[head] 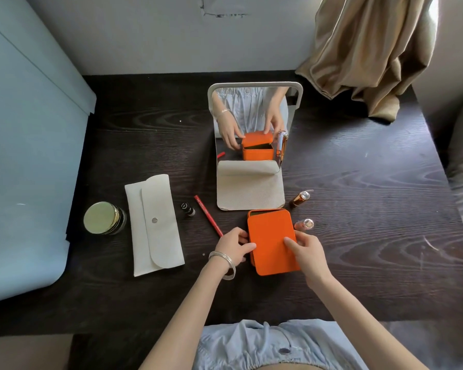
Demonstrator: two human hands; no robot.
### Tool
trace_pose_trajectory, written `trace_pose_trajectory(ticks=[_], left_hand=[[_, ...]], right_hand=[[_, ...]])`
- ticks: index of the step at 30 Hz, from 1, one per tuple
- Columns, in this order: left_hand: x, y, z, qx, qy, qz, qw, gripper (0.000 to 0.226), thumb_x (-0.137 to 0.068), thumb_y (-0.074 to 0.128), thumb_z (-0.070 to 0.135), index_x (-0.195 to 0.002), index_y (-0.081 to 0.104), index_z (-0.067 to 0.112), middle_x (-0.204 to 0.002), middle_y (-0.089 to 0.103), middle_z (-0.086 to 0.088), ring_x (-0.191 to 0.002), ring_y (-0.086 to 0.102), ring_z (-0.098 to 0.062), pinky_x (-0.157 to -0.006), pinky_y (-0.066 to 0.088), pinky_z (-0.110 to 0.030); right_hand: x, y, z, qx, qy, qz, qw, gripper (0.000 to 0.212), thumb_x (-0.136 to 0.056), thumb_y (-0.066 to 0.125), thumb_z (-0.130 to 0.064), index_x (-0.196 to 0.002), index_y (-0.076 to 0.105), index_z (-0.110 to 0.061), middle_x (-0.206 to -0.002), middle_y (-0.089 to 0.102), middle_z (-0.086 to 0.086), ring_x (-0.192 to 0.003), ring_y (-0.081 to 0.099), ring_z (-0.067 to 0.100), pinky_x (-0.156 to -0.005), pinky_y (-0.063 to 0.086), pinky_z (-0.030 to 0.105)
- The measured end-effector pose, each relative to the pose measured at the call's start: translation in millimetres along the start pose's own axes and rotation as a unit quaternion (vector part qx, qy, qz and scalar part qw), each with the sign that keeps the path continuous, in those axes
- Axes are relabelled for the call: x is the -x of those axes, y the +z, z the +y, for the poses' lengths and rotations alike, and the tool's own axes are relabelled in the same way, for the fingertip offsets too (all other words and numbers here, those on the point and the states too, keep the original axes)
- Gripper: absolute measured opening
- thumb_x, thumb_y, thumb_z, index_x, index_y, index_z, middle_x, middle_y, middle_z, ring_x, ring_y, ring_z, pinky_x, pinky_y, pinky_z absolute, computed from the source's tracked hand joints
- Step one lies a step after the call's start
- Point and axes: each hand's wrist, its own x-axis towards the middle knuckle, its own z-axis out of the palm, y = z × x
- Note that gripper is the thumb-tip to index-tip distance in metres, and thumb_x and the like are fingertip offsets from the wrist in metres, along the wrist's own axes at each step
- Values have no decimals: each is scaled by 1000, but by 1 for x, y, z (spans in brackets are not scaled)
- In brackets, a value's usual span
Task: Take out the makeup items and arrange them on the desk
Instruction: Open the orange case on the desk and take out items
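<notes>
An orange box (270,236) stands on the dark wooden desk (358,209), its lid slightly raised at the far edge. My left hand (234,245) grips the box's left side, and my right hand (306,252) rests on the lid's right part. To the right of the box stand two copper-coloured tubes (300,197) (304,225). To the left lie a red pencil (207,215), a small black-capped bottle (187,208), a white snap pouch (154,224) and a gold-lidded jar (103,218).
A folding mirror (251,129) on a beige stand sits behind the box and reflects the hands. A beige curtain (366,49) hangs at the back right. A pale blue panel (24,156) borders the desk's left side.
</notes>
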Motion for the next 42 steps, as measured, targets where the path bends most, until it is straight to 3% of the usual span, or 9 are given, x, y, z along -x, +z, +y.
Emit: trace_pose_trajectory(ticks=[3,6,10,17,24,29,36,39,42], left_hand=[[-1,-3,0,9,4,14,1000,35,-91,56,11,-125,50,8,-123,57,-9,-109,59,-24,-85,56,-39],[-1,-3,-4,-34,3,37,999,30,-93,53,15,-122,52,10,-120,58,-9,-107,60,-24,-83,57,-38],[4,-6,-15,-116,-3,72,991,26,-94,52,24,-116,58,13,-107,66,-7,-94,66,-22,-83,56,-38],[10,-12,-17,-296,-27,85,951,37,-97,38,43,-104,60,15,-94,69,-5,-87,67,-20,-81,55,-35],[13,-14,-9,-307,-28,120,944,39,-98,32,45,-117,57,21,-94,71,-4,-89,68,-19,-78,52,-33],[9,-17,-1,-364,-36,125,922,44,-99,30,46,-102,62,16,-91,61,-2,-94,62,-21,-68,43,-29],[7,-21,-6,-301,-53,112,946,45,-95,37,51,-102,65,16,-96,67,-4,-89,64,-21,-76,52,-33],[7,-23,-15,-202,-52,43,977,45,-89,53,47,-123,57,17,-114,65,-4,-102,62,-21,-90,52,-38],[12,-20,-21,-152,-51,19,987,56,-83,66,32,-134,48,18,-125,60,-4,-110,59,-23,-94,51,-41]], right_hand=[[-3,-3,-2,80,0,-17,997,38,-92,56,-24,-128,57,-12,-125,56,7,-114,55,25,-97,47,44],[-2,0,0,141,-33,-20,989,36,-90,59,-13,-126,57,-12,-125,59,7,-109,61,20,-90,52,39],[1,4,3,232,-54,-36,971,32,-84,67,-27,-115,62,-20,-113,66,-3,-101,63,12,-84,50,29],[-1,10,0,266,-33,-34,963,18,-88,61,-33,-104,61,-25,-101,66,-5,-95,58,13,-78,46,30],[1,13,-1,248,-35,-35,968,29,-86,65,-33,-113,59,-24,-99,67,-9,-98,62,13,-83,49,32],[2,15,-3,276,-33,-30,960,32,-87,63,-35,-116,59,-23,-104,67,-7,-99,62,13,-82,49,31],[-3,15,-5,261,0,-58,964,31,-87,64,-32,-115,59,-19,-93,64,-8,-92,64,14,-81,51,32],[-6,13,-1,205,29,-115,971,44,-84,68,-26,-124,57,-12,-108,66,2,-98,64,17,-90,53,37],[-2,16,1,226,26,-154,962,54,-83,70,-19,-132,50,-11,-124,60,6,-110,58,19,-89,47,27]])
